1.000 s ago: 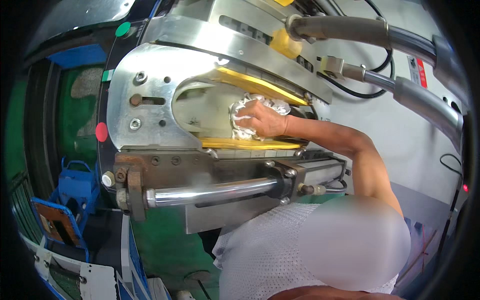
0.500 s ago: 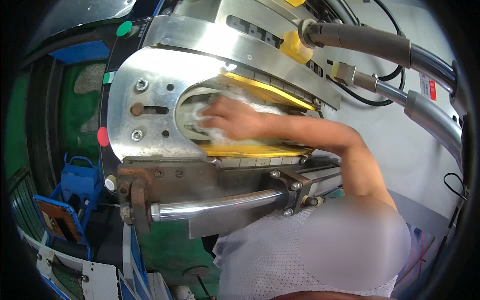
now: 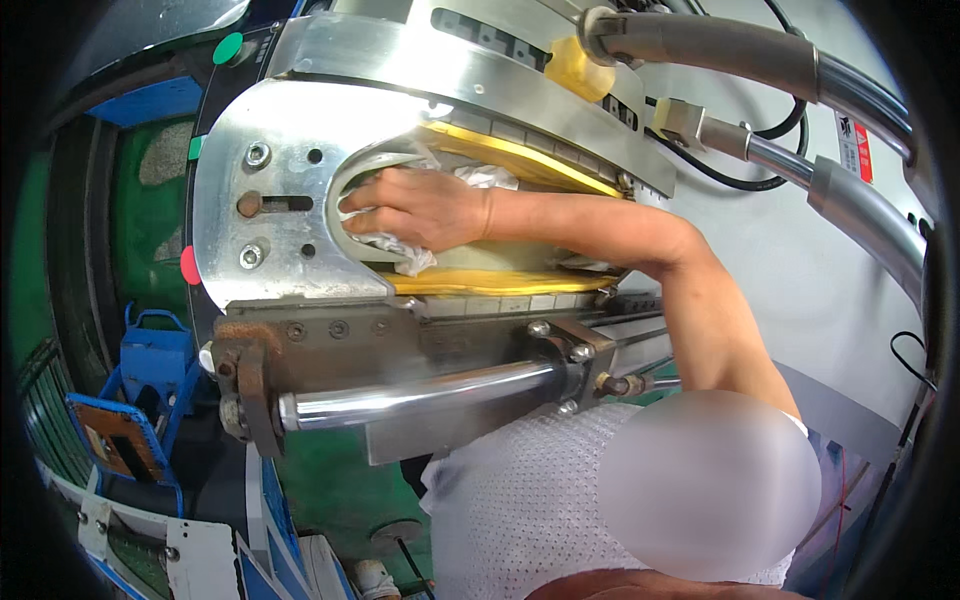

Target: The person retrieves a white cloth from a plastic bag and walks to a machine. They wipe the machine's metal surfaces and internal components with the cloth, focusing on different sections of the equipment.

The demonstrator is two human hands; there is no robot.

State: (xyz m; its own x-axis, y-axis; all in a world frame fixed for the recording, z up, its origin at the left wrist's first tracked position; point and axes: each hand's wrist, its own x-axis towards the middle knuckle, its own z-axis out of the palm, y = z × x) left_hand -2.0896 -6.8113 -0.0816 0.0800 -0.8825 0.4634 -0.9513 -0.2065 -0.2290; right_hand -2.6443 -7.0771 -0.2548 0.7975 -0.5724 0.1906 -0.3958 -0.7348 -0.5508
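My right hand (image 3: 425, 208) reaches into the cavity of a metal machine, its fingers curled over a crumpled white cloth (image 3: 408, 255). It presses the cloth against the pale inner surface near the rounded end of a steel plate (image 3: 225, 195). Another bunched white piece (image 3: 487, 177) shows behind the wrist, and I cannot tell whether it is the same cloth. Yellow strips run along both sides of the cavity, the far strip (image 3: 530, 158) and the near strip (image 3: 500, 284). My left hand is out of view.
A shiny cylinder rod (image 3: 430, 392) lies along the machine's near side. Thick metal cylinders (image 3: 720, 72) reach in from the upper right. Green button (image 3: 228, 48) and red button (image 3: 190, 265) sit on the left edge. A blue metal frame (image 3: 155, 355) stands at lower left.
My right hand has moved with the cloth toward the rounded end of the cavity. It was smeared by motion before and shows sharply now. The whole view has shifted slightly.
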